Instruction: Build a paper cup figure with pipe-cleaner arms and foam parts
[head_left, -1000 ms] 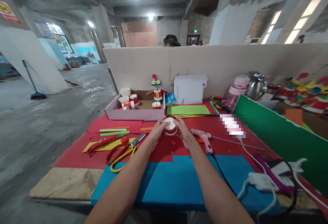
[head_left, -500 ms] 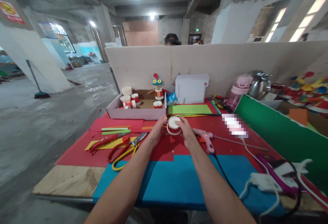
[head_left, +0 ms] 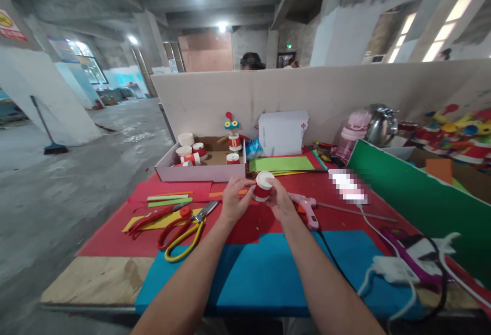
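A small red paper cup with a white base [head_left: 263,186] is raised a little above the red sheet [head_left: 115,230], base up and tilted. My left hand [head_left: 233,203] pinches its left side and my right hand [head_left: 280,203] grips its right side, both with fingers closed on it. Just right of my right hand lies a pink glue gun [head_left: 306,208]. Red scissors [head_left: 151,218] and yellow-handled scissors [head_left: 187,230] lie to the left of my left hand.
A shallow cardboard box [head_left: 199,171] with several red and white cups and a cup figure [head_left: 233,138] stands behind. Green paper sheets [head_left: 282,164], a white box [head_left: 283,133], a pink bottle [head_left: 353,138], a kettle [head_left: 381,126], a power strip with cables [head_left: 399,268] and a green board [head_left: 418,197] are to the right. A person sits beyond the partition.
Both hands have lifted the cup off the table and tipped it, and have drawn slightly toward me.
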`<state>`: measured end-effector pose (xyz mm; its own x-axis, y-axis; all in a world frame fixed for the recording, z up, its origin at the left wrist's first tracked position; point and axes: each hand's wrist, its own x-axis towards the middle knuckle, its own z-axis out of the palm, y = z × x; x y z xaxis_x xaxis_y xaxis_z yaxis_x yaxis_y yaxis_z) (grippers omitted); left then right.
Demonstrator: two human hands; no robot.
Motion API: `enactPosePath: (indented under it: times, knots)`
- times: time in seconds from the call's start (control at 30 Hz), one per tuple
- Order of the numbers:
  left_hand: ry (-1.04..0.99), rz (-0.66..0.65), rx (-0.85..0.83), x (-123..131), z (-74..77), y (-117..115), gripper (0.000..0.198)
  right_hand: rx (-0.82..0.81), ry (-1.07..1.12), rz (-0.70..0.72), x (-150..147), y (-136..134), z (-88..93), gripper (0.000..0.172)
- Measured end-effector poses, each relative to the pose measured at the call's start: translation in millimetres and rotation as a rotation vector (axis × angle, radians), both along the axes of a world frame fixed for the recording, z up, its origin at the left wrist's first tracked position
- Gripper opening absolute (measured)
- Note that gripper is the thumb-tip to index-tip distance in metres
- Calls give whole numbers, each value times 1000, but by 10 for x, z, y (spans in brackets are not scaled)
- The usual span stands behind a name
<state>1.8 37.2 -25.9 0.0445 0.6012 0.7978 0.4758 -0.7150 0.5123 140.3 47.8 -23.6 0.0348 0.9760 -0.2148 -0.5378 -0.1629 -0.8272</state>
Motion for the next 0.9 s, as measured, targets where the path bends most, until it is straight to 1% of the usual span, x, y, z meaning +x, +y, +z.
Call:
enactPosePath:
  times: [0.07, 0.13, 0.3, 0.37, 0.43, 0.5, 0.6, 0.7, 0.8, 0.9]
  knots:
    - [59, 33, 53, 19, -9, -10, 10, 0, 40, 4, 8, 5, -9, 31]
    - [78, 59, 74, 34, -28, -7, 11, 6, 32, -14, 11, 14, -28, 30]
    - [70, 56, 67, 52, -53, -2, 12, 24, -29, -104, -27, 28, -75, 30]
    - [43, 51, 32, 58, -51, -11, 12, 14, -43, -134, -57, 24, -80, 32]
    - [-34, 40, -50, 66, -51, -18, 11, 14, -73, -168, -85, 21, -82, 35]
    - [-161, 9, -180, 76, -58, -14, 10, 34, -133, -221, -101, 25, -85, 40]
    - [-410, -92, -403, 89, -75, 14, 12, 100, -281, -316, -99, 51, -106, 53]
    - [-601, -207, -570, 88, -74, 48, 17, 196, -414, -360, -85, 88, -151, 64]
    - [-684, -283, -644, 70, -44, 66, 19, 263, -481, -367, -83, 116, -208, 63]
    - [-701, -326, -656, 45, -6, 65, 20, 284, -489, -352, -96, 122, -238, 58]
